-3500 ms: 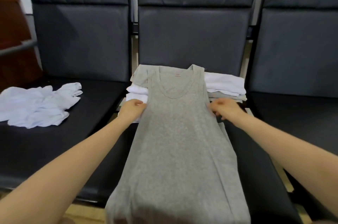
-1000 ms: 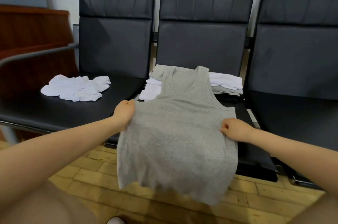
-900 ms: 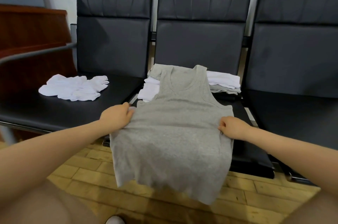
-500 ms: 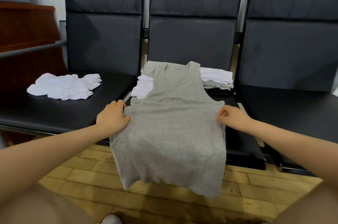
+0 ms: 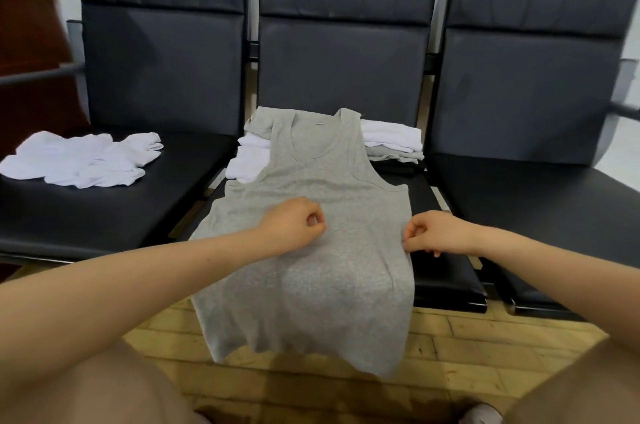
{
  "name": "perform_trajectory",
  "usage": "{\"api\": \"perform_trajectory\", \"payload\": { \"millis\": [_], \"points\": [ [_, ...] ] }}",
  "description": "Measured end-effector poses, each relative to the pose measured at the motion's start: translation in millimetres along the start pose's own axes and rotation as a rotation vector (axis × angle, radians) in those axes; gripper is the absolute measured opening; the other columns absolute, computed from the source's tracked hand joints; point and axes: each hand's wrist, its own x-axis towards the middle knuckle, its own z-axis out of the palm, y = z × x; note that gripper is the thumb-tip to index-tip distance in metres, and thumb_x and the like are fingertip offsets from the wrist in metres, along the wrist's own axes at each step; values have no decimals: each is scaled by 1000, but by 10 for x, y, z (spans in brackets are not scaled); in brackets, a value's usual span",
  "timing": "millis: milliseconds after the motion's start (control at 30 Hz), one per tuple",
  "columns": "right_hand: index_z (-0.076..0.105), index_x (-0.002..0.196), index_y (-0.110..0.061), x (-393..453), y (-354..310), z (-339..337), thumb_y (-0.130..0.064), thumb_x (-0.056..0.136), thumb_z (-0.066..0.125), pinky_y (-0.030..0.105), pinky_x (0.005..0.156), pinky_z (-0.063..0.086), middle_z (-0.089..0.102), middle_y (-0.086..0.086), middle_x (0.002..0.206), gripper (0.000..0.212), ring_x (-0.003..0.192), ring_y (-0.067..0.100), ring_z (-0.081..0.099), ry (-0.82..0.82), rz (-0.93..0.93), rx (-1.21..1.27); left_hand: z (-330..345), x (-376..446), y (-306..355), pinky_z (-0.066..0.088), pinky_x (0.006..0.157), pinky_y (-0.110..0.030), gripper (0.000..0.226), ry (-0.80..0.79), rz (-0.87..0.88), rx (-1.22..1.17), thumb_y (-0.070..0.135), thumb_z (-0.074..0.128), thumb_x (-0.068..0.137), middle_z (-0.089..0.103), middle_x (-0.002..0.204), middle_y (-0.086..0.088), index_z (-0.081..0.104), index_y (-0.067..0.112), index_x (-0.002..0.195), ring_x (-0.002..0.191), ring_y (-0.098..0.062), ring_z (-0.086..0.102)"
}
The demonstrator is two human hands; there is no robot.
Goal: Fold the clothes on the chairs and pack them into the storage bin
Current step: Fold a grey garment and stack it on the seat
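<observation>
1. A grey tank top (image 5: pixel 311 250) lies spread face up along the seat of the middle chair (image 5: pixel 446 271), neck towards the backrest, its lower part hanging over the seat's front edge above the wooden floor (image 5: pixel 450 347)
2. The left hand (image 5: pixel 294 229) rests on top of the tank top, about midway across its chest area, knuckles up and fingers curled in with the thumb and forefinger close together; whether it pinches the fabric or merely presses on it cannot be told
3. The right hand (image 5: pixel 436 233) sits at the tank top's right side edge, fingers curled, thumb and forefinger pinching the hem of that edge
4. Both forearms reach in from the bottom corners, and the person's bare knees fill the lower left and lower right of the view
5. Behind the tank top's straps, at the back of the same seat, is a stack of folded clothes (image 5: pixel 394 143), white and grey layers; the straps lie over its front
6. On the seat of the left chair (image 5: pixel 104 216) a loose white garment (image 5: pixel 83 164) lies crumpled, well apart from the tank top
7. The right chair (image 5: pixel 536 198) stands just beside the middle one
8. A dark wooden cabinet (image 5: pixel 31 53) stands at the far left
</observation>
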Motion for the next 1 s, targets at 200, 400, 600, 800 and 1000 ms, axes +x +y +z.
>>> {"api": "perform_trajectory", "payload": {
  "millis": [200,400,600,800,1000],
  "points": [
    [67,91,-12,100,-50,211,-26,85,68,17,64,42,60,-9,74,15,68,4,53,153,-49,-53,274,181,88,42,75,-26,21,-54,90,0,36,65,85,53,85,4,64,18,96,79,-10,48],
    [62,85,-11,87,-15,158,-21,90,62,20,61,43,57,-7,69,11,63,6,52,139,-37,36,408,223,1,46,75,-32,17,2,127,28,41,61,86,52,84,5,56,24,89,79,-12,49],
    [57,86,-9,-156,264,-41,-15,92,59,18,51,46,63,4,69,9,59,11,60,343,99,84,434,214,-21,45,71,-31,16,23,166,46,43,59,88,53,83,5,51,30,85,78,-12,51],
    [54,85,-14,-281,573,-247,-17,93,56,38,76,54,62,8,83,8,83,26,63,627,241,157,448,217,-15,34,66,-28,16,42,183,48,39,60,89,48,81,4,54,24,87,77,-14,47],
    [60,97,1,-174,200,52,-3,95,47,39,78,55,62,17,106,14,94,27,62,394,350,901,437,192,24,43,70,-30,14,40,142,57,37,57,90,52,82,2,54,24,84,79,-15,51]
  ]
}}
